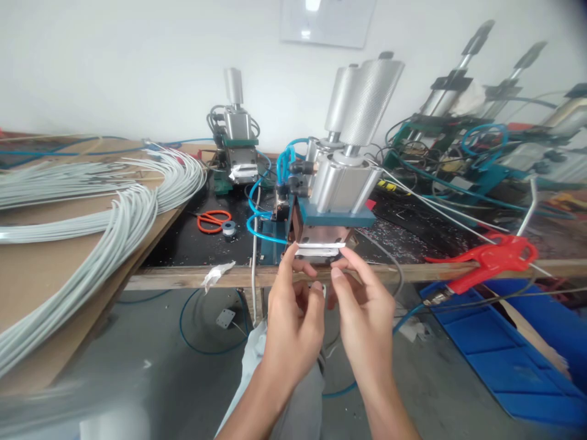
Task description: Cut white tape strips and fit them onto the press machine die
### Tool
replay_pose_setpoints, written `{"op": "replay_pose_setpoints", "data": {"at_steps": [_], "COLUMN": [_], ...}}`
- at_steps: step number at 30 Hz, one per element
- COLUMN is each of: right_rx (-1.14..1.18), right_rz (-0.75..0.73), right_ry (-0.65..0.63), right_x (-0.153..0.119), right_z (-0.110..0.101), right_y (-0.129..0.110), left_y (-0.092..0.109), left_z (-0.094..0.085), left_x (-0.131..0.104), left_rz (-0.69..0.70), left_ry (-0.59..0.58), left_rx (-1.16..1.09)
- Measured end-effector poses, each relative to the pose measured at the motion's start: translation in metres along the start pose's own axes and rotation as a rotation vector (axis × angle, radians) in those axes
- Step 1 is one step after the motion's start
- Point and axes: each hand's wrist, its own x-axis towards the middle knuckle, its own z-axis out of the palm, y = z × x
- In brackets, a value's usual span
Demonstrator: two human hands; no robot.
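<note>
While both hands meet, left hand [293, 318], right hand [362, 318] pinching white strip [320, 249] below machine [332, 201]

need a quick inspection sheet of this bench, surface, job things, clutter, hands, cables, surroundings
surface: black mat on a wooden bench, speckled with scraps
job's things: pneumatic press with a white strip at its mouth; what the fingers pinch is too small to tell
clutter: orange scissors, red clamp, paper scrap
grippers: left hand and right hand raised together at the press mouth
cables: grey wire bundles at left, blue air hoses
surroundings: more presses behind, blue crates on the floor
</note>
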Motion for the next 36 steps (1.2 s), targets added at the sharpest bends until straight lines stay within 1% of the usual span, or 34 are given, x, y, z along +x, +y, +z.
{"op": "replay_pose_setpoints", "data": {"at_steps": [3,5,8,10,14,18,21,23,25,28,32,34,36], "right_rx": [0.017,0.026,-0.049,-0.107,-0.089,-0.037,0.108,0.236,0.331,0.457,0.68,0.805,0.919], "right_rz": [0.021,0.03,-0.043,-0.073,-0.011,-0.004,0.095,0.179,0.264,0.38,0.467,0.512,0.541], "right_ry": [0.026,0.031,0.0,-0.021,0.014,0.008,0.015,0.028,0.032,-0.012,-0.094,-0.133,-0.16], "right_x": [0.002,0.003,0.002,0.001,-0.001,-0.002,-0.002,-0.001,-0.001,-0.002,-0.004,-0.004,-0.003], "right_z": [0.002,0.002,-0.001,-0.003,-0.003,-0.001,-0.001,-0.003,-0.003,-0.003,-0.003,-0.004,-0.004], "right_y": [-0.007,-0.009,-0.007,-0.005,-0.003,-0.006,-0.007,-0.009,-0.011,-0.017,-0.025,-0.026,-0.026], "left_y": [-0.001,-0.003,-0.006,-0.007,-0.008,-0.007,-0.006,-0.005,-0.005,-0.004,0.004,0.01,0.017], "left_z": [-0.005,-0.008,-0.012,-0.012,-0.009,-0.006,-0.007,-0.009,-0.01,-0.009,-0.007,-0.007,-0.008], "left_x": [0.004,0.005,0.004,0.001,-0.005,-0.006,-0.004,-0.003,-0.005,-0.008,-0.008,-0.006,-0.005], "left_rz": [0.029,0.08,0.131,0.116,0.084,0.111,0.118,0.086,0.035,-0.032,-0.126,-0.207,-0.268], "left_ry": [-0.025,-0.05,-0.097,-0.111,-0.06,-0.124,-0.137,-0.124,-0.087,-0.036,0.036,0.042,0.019], "left_rx": [0.079,0.157,0.248,0.238,0.144,0.092,0.052,0.005,-0.048,-0.143,-0.33,-0.439,-0.547]}}
